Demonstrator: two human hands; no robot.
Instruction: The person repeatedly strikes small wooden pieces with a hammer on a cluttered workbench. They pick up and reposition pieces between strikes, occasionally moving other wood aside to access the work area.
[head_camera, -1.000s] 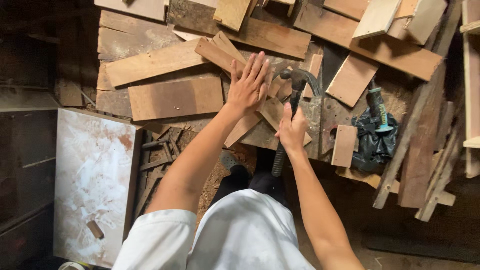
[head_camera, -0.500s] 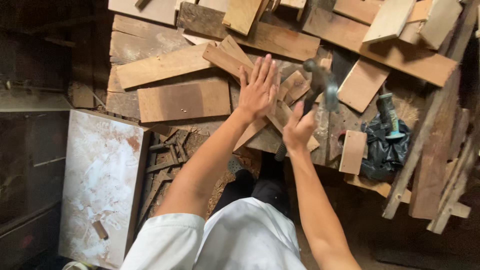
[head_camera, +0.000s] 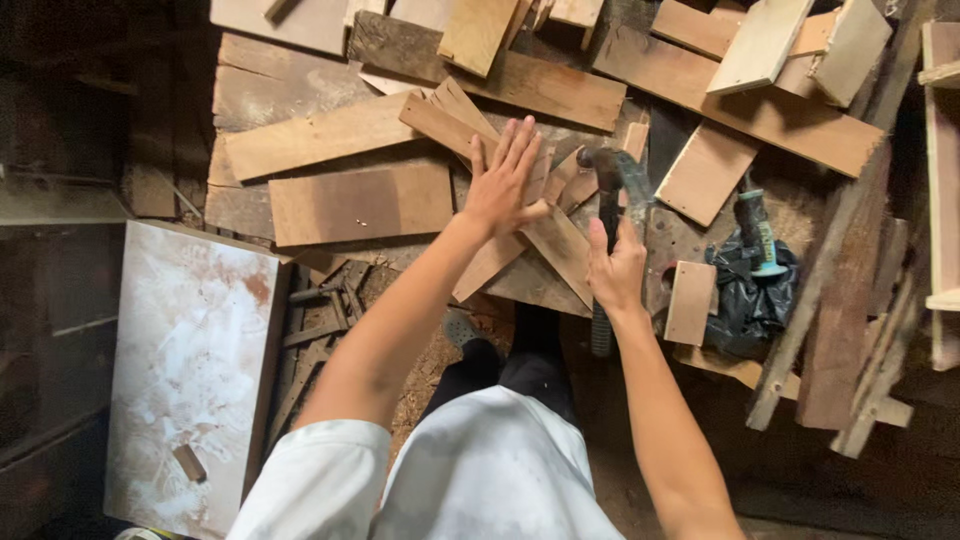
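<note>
White short-sleeved shirt, dark trousers, bare forearms, no gloves

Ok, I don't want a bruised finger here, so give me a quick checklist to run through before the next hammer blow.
1. Right hand wrapped around the hammer handle: ok.
2. Left hand flat on the crossed wood strips, pinning them: ok.
3. Left fingers away from the hammer head: not ok, they lie close beside it.
4. Nail position under the head: cannot tell, none is visible.
5. Strips lying flat on the boards: cannot tell.
</note>
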